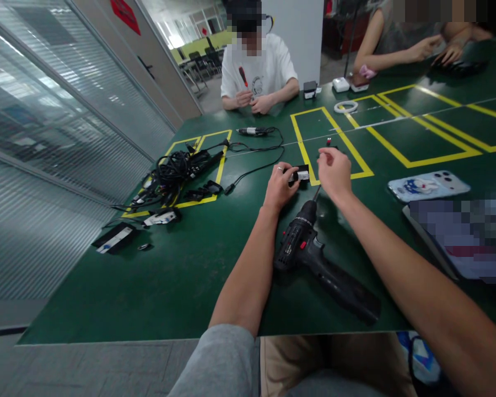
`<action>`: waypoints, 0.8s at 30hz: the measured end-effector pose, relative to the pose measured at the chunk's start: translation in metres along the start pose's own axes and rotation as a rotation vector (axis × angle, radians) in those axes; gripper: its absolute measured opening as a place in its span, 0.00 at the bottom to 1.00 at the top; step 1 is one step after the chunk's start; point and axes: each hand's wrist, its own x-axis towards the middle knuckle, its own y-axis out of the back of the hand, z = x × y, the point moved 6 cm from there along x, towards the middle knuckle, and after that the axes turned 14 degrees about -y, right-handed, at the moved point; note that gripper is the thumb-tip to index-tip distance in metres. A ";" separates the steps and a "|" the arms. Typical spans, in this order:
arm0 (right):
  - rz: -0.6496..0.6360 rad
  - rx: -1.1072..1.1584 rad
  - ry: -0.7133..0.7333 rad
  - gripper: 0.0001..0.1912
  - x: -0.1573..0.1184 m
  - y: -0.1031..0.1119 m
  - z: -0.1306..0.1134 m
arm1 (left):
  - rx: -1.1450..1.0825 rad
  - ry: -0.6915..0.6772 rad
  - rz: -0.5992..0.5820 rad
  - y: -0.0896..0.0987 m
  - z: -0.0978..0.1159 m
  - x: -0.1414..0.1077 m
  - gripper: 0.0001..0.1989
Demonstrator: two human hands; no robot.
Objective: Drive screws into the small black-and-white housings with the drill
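My left hand [279,187] is closed around a small black block with a white label [301,174], low over the green table. Just right of it, my right hand [334,170] has its fingers pinched together; whatever sits between them, if anything, is too small or hidden to make out. A black cordless drill [301,242] lies on its side between my forearms. Its thin bit points away from me toward the gap between my hands. Beyond my right fingertips is a tiny red and silver piece [328,141].
Tangled black cables and adapters [182,171] cover the left taped area. A labelled adapter [254,131] trails a cord toward my left hand. At right lie a phone [430,186] and a dark flat item [463,237]. Across the table a person [258,71] holds a screwdriver [243,76].
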 end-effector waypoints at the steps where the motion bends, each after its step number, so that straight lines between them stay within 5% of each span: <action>1: -0.015 0.046 0.011 0.18 -0.001 -0.007 0.003 | 0.004 0.007 0.018 0.002 0.001 0.001 0.19; 6: -0.388 0.309 -0.072 0.39 -0.008 -0.050 0.010 | 0.042 -0.020 0.055 0.005 0.011 0.007 0.20; 9: -0.477 0.297 -0.107 0.34 -0.008 -0.063 0.019 | 0.033 -0.055 0.019 0.000 0.014 0.009 0.19; 12: -0.425 0.238 -0.090 0.22 -0.002 -0.061 0.028 | 0.036 -0.044 0.014 0.000 0.010 0.009 0.23; 18: -0.086 0.065 0.042 0.14 0.001 -0.030 0.036 | 0.049 0.025 -0.057 -0.009 -0.012 0.002 0.30; 24: -0.098 -0.100 0.103 0.19 -0.004 -0.032 0.044 | 0.008 0.069 -0.053 -0.015 -0.020 0.000 0.22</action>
